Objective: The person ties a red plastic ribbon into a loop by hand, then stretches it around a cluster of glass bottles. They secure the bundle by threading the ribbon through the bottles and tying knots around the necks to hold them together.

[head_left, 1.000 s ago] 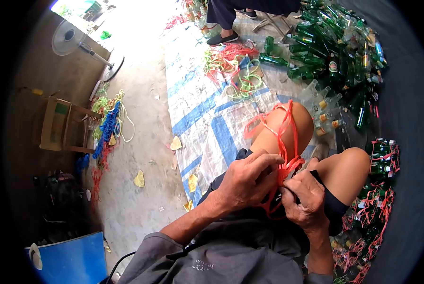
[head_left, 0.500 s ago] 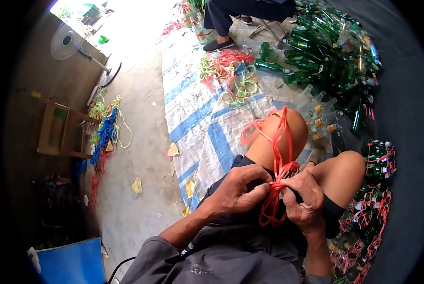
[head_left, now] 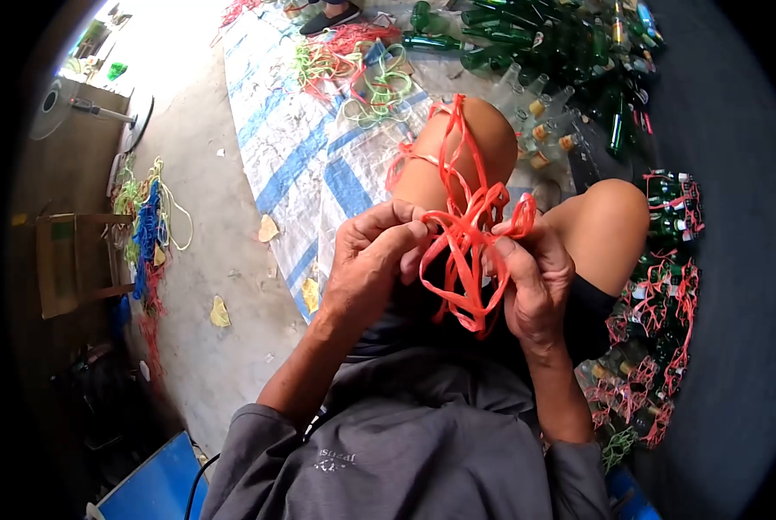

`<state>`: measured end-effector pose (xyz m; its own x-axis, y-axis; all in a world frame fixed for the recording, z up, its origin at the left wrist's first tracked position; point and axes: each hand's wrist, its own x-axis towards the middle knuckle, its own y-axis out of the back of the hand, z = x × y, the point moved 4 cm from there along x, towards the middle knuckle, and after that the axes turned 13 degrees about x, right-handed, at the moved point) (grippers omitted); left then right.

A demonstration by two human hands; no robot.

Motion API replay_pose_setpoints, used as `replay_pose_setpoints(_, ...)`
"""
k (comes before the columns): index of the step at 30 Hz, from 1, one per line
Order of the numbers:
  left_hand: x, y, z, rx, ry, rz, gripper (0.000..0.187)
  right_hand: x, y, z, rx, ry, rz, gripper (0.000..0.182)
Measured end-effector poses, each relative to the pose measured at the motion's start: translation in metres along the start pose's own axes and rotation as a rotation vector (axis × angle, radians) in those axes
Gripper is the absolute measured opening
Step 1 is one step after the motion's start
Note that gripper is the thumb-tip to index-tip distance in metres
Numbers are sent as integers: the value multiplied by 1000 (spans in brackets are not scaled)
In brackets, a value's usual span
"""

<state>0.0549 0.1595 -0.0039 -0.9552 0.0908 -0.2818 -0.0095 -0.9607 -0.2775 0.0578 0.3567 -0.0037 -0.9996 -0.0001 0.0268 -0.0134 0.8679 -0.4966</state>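
Observation:
A tangle of red plastic twine point(head_left: 466, 260) hangs in open loops between my hands, in front of my knees. One strand runs up over my bent left knee and around it. My left hand point(head_left: 379, 247) pinches the left side of a loop between thumb and finger. My right hand point(head_left: 531, 269) is closed on the strands at the right, with a small loop standing above its fingers. Some fingertips are hidden behind the twine.
Loose green bottles point(head_left: 509, 30) and clear bottles point(head_left: 539, 121) lie ahead. Twine-bound bottles point(head_left: 665, 286) stand at right. Red and green twine point(head_left: 353, 69) lies on a striped sheet point(head_left: 275, 139). A fan point(head_left: 54, 108), a wooden stool point(head_left: 63, 264) and another person's foot point(head_left: 330, 19) are also there.
My hands have moved apart and lifted, and the twine between them has spread from a tight bunch into wider loops. The view has tilted downward and shifted right.

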Motion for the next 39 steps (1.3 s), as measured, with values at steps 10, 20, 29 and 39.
replay_pose_setpoints(10,-8,-6,5,33,-122,-58,15,-2,1,11,212,-330,20,21)
replay_pose_setpoints(20,-9,-5,8,-99,-204,-118,11,-26,-18,1,142,-522,-222,41)
replay_pose_setpoints(29,-27,-7,35,144,-497,-180,8,-17,8,-9,-23,-387,-41,23)
replay_pose_setpoints(39,-45,-53,62,556,-690,-351,25,-7,7,-29,-405,85,-77,54)
